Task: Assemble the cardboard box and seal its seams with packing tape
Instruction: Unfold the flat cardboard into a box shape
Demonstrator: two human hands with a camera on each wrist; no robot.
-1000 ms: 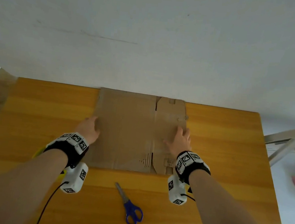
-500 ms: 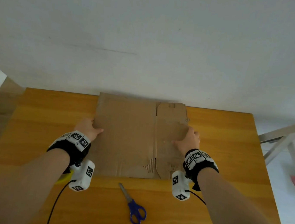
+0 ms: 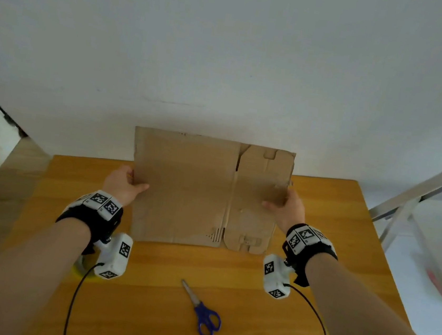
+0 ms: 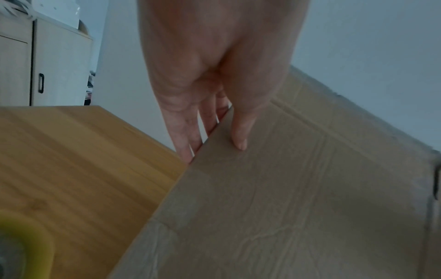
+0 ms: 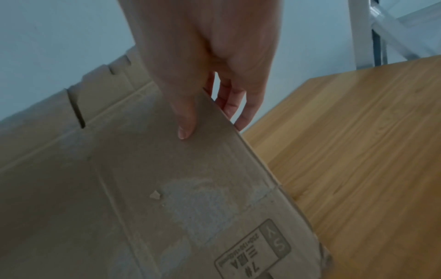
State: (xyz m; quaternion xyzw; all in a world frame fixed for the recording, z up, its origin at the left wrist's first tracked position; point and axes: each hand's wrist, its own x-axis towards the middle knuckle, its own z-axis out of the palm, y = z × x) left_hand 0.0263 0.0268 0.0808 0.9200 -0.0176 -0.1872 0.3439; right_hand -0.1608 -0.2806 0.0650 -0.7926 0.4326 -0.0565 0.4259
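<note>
Cardboard box (image 3: 200, 192) is flattened, scuffed and creased on my feed; left hand (image 3: 122, 185) and right hand (image 3: 287, 206) each pinch a side edge, thumbs on top, scissors (image 3: 202, 312) near it.

A plain domestic or office room: a wooden table (image 3: 314, 260) stands against a bare white wall (image 3: 227, 57), with a pale cabinet (image 4: 47, 66) at left and a metal-framed chair (image 5: 381, 28) at right.
</note>
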